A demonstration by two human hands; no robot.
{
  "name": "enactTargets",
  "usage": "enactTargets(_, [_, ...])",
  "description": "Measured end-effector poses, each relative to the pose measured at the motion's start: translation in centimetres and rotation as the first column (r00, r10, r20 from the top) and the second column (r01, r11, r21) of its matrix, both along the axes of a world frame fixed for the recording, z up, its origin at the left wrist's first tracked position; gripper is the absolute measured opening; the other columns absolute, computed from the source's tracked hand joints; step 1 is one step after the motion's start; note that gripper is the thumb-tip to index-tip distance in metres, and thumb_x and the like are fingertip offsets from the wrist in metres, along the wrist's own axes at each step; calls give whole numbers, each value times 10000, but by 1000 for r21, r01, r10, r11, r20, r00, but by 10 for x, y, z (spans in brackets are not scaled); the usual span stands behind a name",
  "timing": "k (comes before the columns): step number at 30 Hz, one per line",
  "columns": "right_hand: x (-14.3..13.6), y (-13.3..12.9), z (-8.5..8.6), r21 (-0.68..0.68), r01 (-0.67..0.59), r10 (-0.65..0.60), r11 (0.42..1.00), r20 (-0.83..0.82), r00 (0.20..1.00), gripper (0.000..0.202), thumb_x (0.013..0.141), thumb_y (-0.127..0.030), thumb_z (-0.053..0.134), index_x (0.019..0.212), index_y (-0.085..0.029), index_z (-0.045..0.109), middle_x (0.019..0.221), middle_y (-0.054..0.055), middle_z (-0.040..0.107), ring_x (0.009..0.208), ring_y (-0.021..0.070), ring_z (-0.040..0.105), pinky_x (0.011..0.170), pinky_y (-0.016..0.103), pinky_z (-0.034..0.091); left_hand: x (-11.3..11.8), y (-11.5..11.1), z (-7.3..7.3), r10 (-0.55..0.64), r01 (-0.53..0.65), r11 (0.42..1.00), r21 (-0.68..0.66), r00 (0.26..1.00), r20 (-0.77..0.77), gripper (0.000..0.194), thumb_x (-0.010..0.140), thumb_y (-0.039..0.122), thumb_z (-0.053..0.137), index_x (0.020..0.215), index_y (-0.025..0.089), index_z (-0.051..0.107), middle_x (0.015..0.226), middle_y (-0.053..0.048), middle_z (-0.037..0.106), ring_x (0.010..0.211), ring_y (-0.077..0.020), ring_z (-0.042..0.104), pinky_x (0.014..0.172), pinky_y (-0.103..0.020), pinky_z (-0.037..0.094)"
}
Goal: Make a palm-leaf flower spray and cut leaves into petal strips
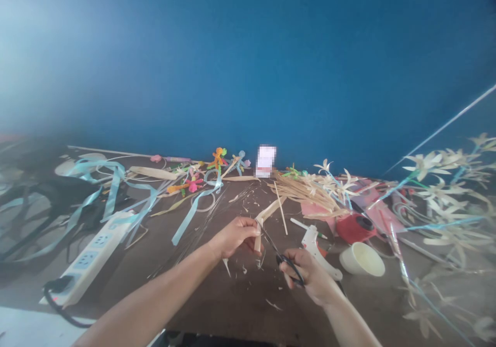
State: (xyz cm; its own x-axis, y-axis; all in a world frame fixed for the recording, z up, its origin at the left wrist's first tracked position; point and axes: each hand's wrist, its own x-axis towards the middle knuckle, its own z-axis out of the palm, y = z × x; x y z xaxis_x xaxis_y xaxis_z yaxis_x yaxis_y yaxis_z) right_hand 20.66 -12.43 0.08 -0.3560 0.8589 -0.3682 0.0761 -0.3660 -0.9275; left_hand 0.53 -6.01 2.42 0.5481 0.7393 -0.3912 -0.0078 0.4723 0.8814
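My left hand [241, 235] pinches a folded strip of dried husk [268, 211], pale tan, with one end hanging below the fingers. Black-handled scissors [290, 267] are gripped in my right hand [304, 274], fingers through the loops. Their blades point up and left to the strip beside my left fingertips; whether they are cutting into it I cannot tell. Small pale scraps [244, 270] lie on the dark brown table [217, 311] under both hands. Just right of the scissors rests a white glue gun [318, 254].
A white power strip [91, 259] with a black plug stands left, near light blue ribbon [190, 217]. More husk strips [296, 191] lie at the back. A red thread spool [354, 228], a cream cup [362, 259] and husk flowers [437, 197] are right. A blue wall [248, 68] rises behind.
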Motion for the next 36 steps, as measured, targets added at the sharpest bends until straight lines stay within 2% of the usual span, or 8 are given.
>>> enactTargets(6, [-1,4,4,-12,11,-11,1000,-1,1000,363,627,-479,615,607,-153,456,392,-54,460,342,45,339,383,189,185,-3,3,-3,19,-19,1000,-22,1000,-8,130,641,281,525,635,158,482,560,-33,637,500,-165,606,446,-228,416])
enactTargets(15, [-4,3,3,-23,28,-29,999,-22,999,329,654,-430,608,596,-153,441,377,-56,461,328,34,317,369,178,185,-4,4,-6,71,-71,997,-1,997,37,108,646,253,514,654,151,479,570,-45,623,489,-165,605,399,-194,369])
enactTargets(21, [-5,3,5,-9,55,-55,998,5,998,334,646,-429,619,581,-159,433,373,-57,463,330,39,329,367,178,194,-3,2,-6,155,-155,988,23,988,25,85,659,226,510,649,143,500,566,-28,614,485,-137,591,433,-197,389])
enactTargets(26, [-6,4,5,20,72,-72,997,33,997,329,663,-428,604,572,-161,436,374,-51,472,335,41,316,367,182,179,-2,2,-5,277,-277,961,21,961,9,109,655,236,554,634,135,517,543,-15,601,456,-108,567,427,-182,378])
enactTargets(32, [-12,8,10,35,110,-111,993,4,994,316,658,-407,616,564,-159,443,366,-51,487,320,36,314,367,183,170,2,6,-3,479,-465,877,-123,866,142,160,631,262,640,682,144,545,530,21,569,456,-85,544,415,-173,392])
enactTargets(36, [-18,9,12,45,189,-188,981,-23,982,321,649,-404,626,560,-165,431,365,-55,481,318,32,300,358,184,163,5,6,-2,537,-483,839,-250,806,247,148,619,183,668,731,126,590,604,5,591,540,-77,569,465,-157,441])
